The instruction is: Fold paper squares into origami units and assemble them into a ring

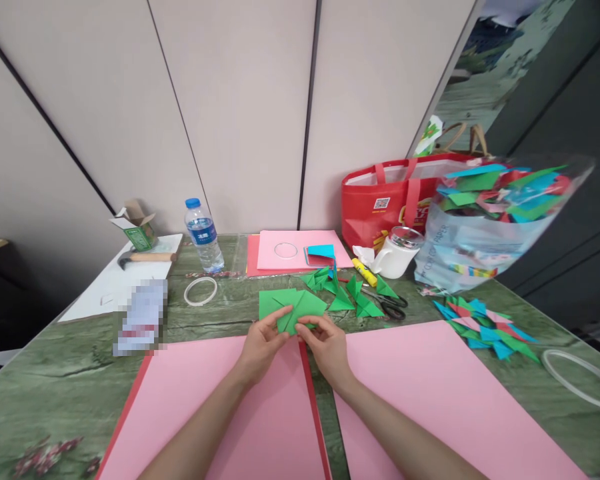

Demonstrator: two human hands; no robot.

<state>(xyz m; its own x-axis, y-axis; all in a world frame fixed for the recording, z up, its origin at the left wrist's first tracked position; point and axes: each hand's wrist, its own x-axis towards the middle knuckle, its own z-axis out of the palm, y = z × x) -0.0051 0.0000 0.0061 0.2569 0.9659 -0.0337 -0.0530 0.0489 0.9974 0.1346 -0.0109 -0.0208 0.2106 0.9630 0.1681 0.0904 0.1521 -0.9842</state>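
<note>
Both hands meet over the middle of the table, pinching one folded green paper [305,312] between them. The left hand [266,341] has its thumb and forefinger closed on the near left side; the right hand [330,347] nips the near right corner between thumb and bent fingers. Behind the paper shows a flat green piece [270,301], and I can't tell whether the two are joined.

Below lie two pink sheets, a left one [205,407] edged in red and a right one [430,393], with a strip of table [220,327] between, its top printed like green wood grain. Just beyond the right hand, folded green pieces [355,300] cover the scissors' [394,308] blades. A heap of coloured pieces [485,327] sits farther right, near a white ring [545,363] cut off by the edge of view.

At the back stand a bottle [204,240], a mug [397,257] and a red bag [375,207], the last partly hidden by a clear bag [480,233] full of folded paper. On the left, a hammer [150,257] lies by an opened box [137,230]; something nearer is blurred past recognition. Pale panels [240,113] wall off the far side.

The forearms slant inward from the bottom edge, elbows out of sight, wrists above the pink sheets.
</note>
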